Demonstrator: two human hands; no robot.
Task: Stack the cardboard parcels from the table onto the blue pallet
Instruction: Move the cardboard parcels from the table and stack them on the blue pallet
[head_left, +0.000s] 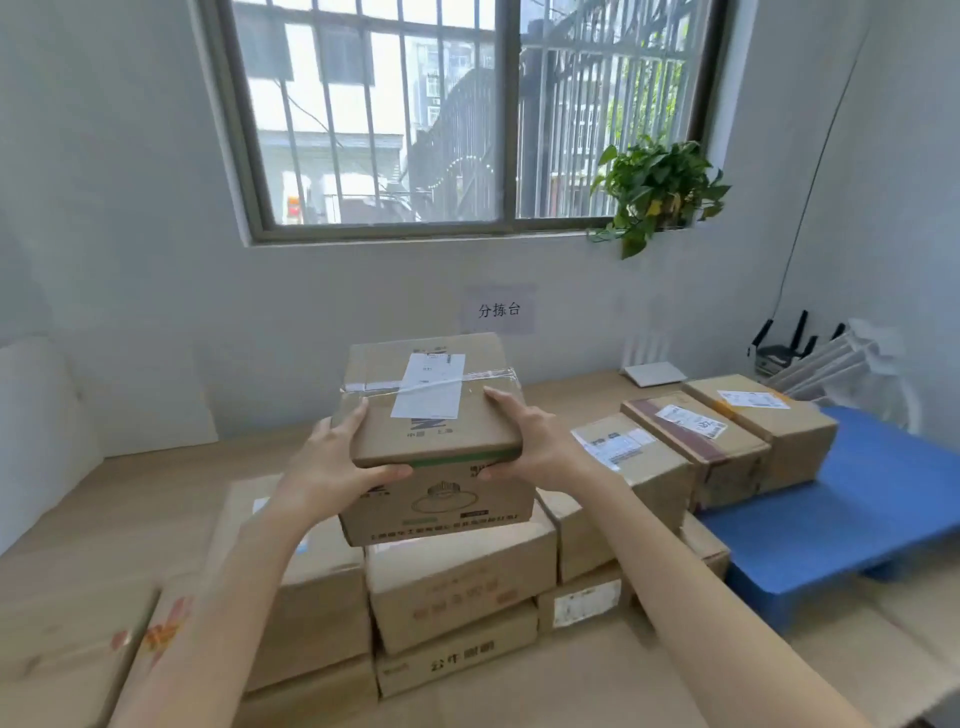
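**A:** What's closest?

**B:** A pile of cardboard parcels (457, 587) on the wooden table (597, 686), stacked in layers right in front of the person.

**A:** And the hands?

**B:** Both grasp the taped parcel (431, 415) on top of that pile. The left hand (332, 462) is wrapped round its near left corner and the right hand (540, 447) round its near right corner. I can't tell whether it rests on the box below or hangs just clear of it.

**A:** Where's the pallet?

**B:** The blue pallet (857, 493) is off to the right, with most of its top bare. Three labelled parcels (696, 447) sit side by side in a row at its left edge. The farthest is on the blue surface. The nearest I can't judge.

**A:** Farther back?

**B:** A router (779, 353) with black antennas stands by the right wall and a paper sign (498, 310) hangs on the far wall. Above them, a potted plant (660, 192) sits on the sill of the barred window (467, 114).
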